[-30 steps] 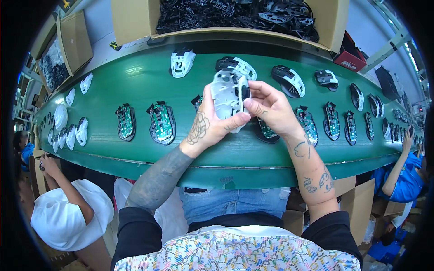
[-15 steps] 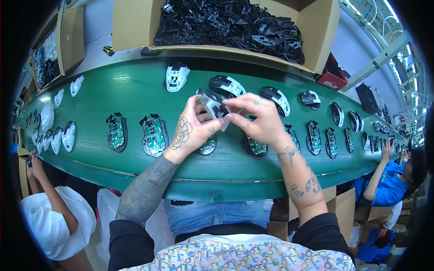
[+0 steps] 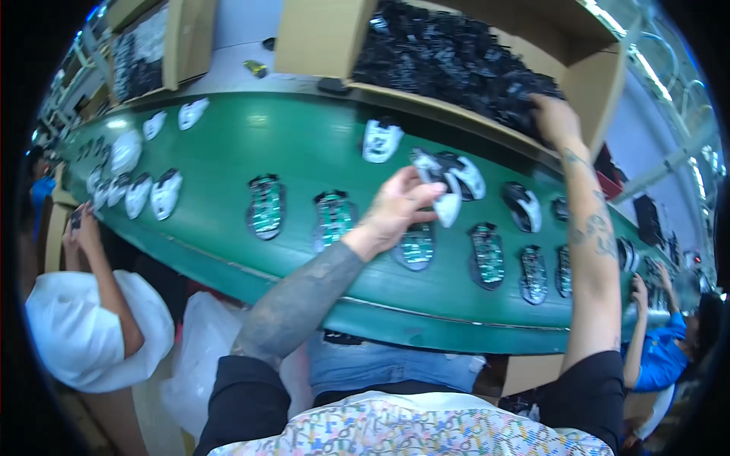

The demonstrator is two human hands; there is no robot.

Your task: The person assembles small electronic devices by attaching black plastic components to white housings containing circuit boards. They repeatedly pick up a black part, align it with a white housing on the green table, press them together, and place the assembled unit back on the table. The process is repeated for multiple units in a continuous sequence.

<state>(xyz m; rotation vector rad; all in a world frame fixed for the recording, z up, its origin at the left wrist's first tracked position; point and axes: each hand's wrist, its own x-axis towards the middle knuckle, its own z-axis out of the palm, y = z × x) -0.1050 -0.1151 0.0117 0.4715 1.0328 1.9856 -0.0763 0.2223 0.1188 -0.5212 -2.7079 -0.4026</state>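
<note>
My left hand (image 3: 397, 204) is closed on a white and black computer mouse shell (image 3: 449, 207), held tilted above the green work surface (image 3: 220, 144). Just behind it lies another black and white mouse shell (image 3: 470, 179). Out at the far right, my right hand (image 3: 557, 121) reaches over the wall of a cardboard box (image 3: 323, 42) into a heap of black plastic parts (image 3: 456, 68). Its fingertips are lost among the dark parts, so whether it grips one is hidden. Below my left hand sits a mouse base with a green circuit board (image 3: 416, 245).
More mouse bases with circuit boards (image 3: 266, 207) stand in a row along the near side. White shells (image 3: 166, 194) are grouped at the left, and another white shell (image 3: 382, 141) lies near the box. Co-workers in white (image 3: 95, 330) and blue (image 3: 655, 346) work on either side.
My right hand has let go of the mouse shell and moved up and right into the box. My left hand keeps the shell. The whole view has shifted and tilted.
</note>
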